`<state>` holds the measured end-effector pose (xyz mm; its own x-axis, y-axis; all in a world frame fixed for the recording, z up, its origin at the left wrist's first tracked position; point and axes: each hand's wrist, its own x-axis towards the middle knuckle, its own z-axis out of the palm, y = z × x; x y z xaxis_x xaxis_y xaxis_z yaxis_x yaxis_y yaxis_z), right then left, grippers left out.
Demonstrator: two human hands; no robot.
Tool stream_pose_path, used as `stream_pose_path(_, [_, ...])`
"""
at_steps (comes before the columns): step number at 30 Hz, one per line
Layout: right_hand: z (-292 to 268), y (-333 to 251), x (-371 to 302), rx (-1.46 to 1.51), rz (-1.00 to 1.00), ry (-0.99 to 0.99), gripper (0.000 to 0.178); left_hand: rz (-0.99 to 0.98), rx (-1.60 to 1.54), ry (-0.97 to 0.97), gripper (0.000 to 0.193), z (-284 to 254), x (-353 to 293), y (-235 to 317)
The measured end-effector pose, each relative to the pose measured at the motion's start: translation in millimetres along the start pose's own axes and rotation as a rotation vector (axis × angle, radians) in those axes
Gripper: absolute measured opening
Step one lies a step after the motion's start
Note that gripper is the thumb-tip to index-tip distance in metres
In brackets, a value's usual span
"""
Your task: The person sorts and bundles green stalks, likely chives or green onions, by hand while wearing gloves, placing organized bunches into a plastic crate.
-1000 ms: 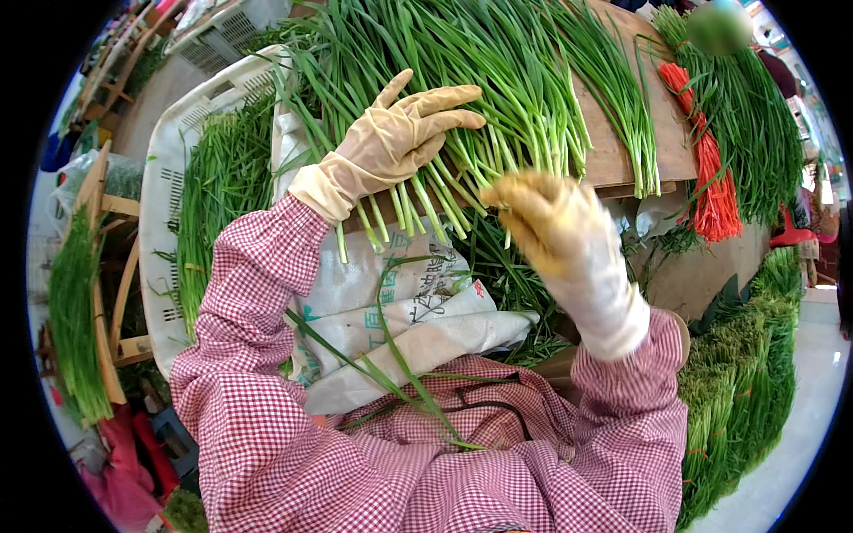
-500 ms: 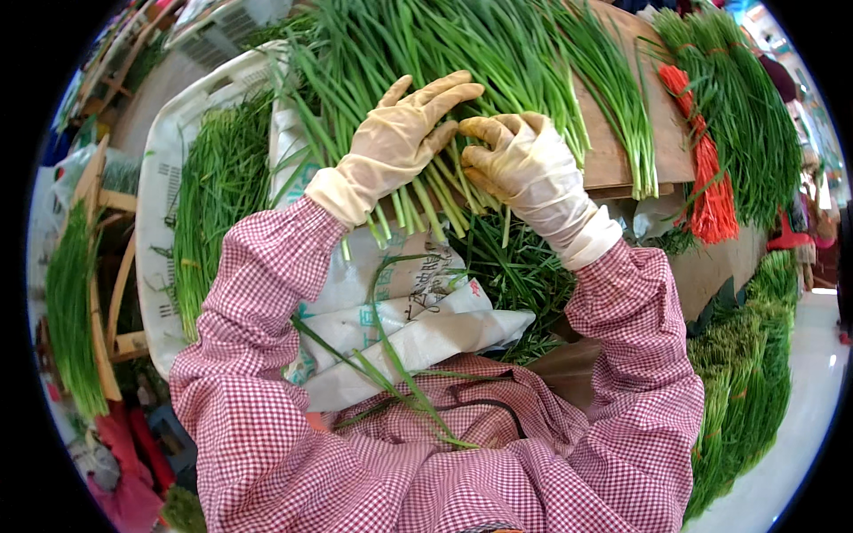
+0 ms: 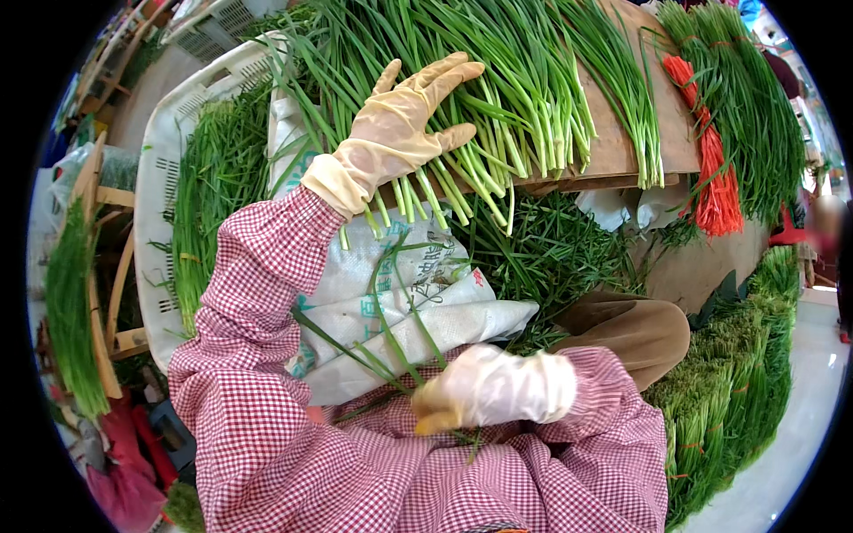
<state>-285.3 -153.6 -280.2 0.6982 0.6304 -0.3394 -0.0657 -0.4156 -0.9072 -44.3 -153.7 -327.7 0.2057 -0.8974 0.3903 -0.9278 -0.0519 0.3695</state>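
Note:
My left hand, in a thin cream glove, is spread open on a layer of green garlic chives. The pale cut stem ends of the chives point toward me. Low over my lap is my right hand, gloved too and slightly blurred. Its fingers look curled closed; what they hold, if anything, is hidden. A few loose leaf blades run from the white woven sack on my lap to behind the right hand.
The chives lie on a brown board. Red ties hang at its right by a big chive bundle. More bundles stand lower right. A white basket with chives is at left. Loose leaves lie below the board.
My right hand has left the chives and come down to my lap, by the loose blades. My left hand has moved up slightly, its fingers spreading wider. My right knee now shows.

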Motion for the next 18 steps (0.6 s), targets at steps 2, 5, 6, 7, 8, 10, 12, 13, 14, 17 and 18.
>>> stream_pose_path(2, [-21, -5, -12, -0.299, 0.045, 0.417, 0.024, -0.044, 0.058, -0.076, 0.066, -5, -2, 1])
stream_pose_path(5, [-61, 6, -23, -0.598, 0.067, 1.176, 0.021, -0.037, 0.038, -0.107, 0.067, -14, -4, -3])
stream_pose_path(6, [-77, 3, -24, -0.723, 0.342, 1.126, 0.021, -0.015, 0.005, -0.108, 0.067, -16, -6, -6])
stream_pose_path(7, [-85, 20, -22, -0.912, 0.361, 1.18, 0.019, -0.015, 0.008, -0.111, 0.067, -17, -8, -9])
stream_pose_path(8, [-91, 35, -22, -0.974, 0.388, 1.142, 0.02, 0.024, -0.003, -0.102, 0.067, -18, -10, -12])
stream_pose_path(10, [-91, 51, -21, -1.077, 0.425, 1.069, 0.028, 0.039, -0.01, -0.143, 0.069, -25, -11, -11])
stream_pose_path(12, [-80, 57, -19, -1.097, 0.422, 1.052, 0.03, 0.064, -0.03, -0.134, 0.069, -25, -12, -16])
stream_pose_path(13, [-73, 59, -18, -1.12, 0.422, 1.035, 0.032, 0.093, -0.051, -0.122, 0.07, -24, -13, -17])
stream_pose_path(14, [-66, 63, -13, -1.126, 0.413, 1.056, 0.033, 0.091, -0.042, -0.115, 0.07, -21, -15, -16])
stream_pose_path(17, [-60, 37, -13, -0.838, 0.464, 0.942, 0.033, 0.082, -0.001, -0.135, 0.07, -24, -17, -13])
stream_pose_path(18, [-59, 33, -17, -0.843, 0.467, 0.946, 0.033, 0.102, -0.001, -0.115, 0.068, -23, -16, -14])
